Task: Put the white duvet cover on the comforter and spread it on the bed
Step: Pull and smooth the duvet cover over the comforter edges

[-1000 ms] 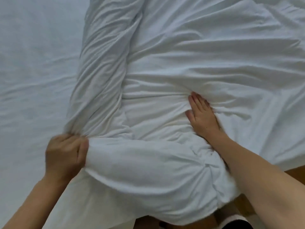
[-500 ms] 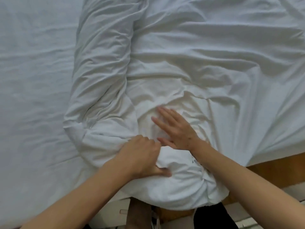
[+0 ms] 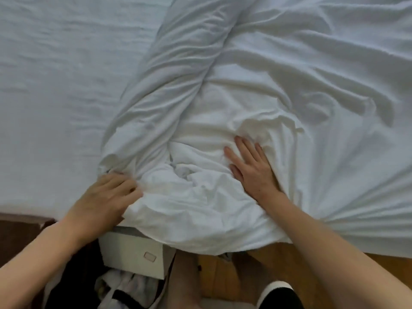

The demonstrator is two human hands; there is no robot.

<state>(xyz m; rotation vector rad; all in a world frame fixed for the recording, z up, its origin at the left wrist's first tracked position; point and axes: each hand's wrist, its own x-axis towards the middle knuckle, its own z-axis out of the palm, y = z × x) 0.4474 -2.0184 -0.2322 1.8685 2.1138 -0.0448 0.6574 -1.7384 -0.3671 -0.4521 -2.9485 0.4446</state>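
Both hands working the near corner of the bunched duvet, cover not yet spread.

Left hand (image 3: 104, 195) has fingers curled into a gathered fold of the white crumpled fabric duvet cover (image 3: 278, 90) at its near-left corner; right hand (image 3: 252, 168) lies flat, fingers straight, pressing the bundle just right of it. Comforter isn't separately distinguishable, presumably inside. Beyond the hands the cover runs away in a long twisted roll; left of it, the pale blue wrinkled bed sheet (image 3: 55, 85) lies bare. Risk: pulling the corner with that twist in place likely bunches the filling, and the overhanging edge could slide off toward the white box with a small rounded label (image 3: 136, 255) below the left hand. No readable writing.
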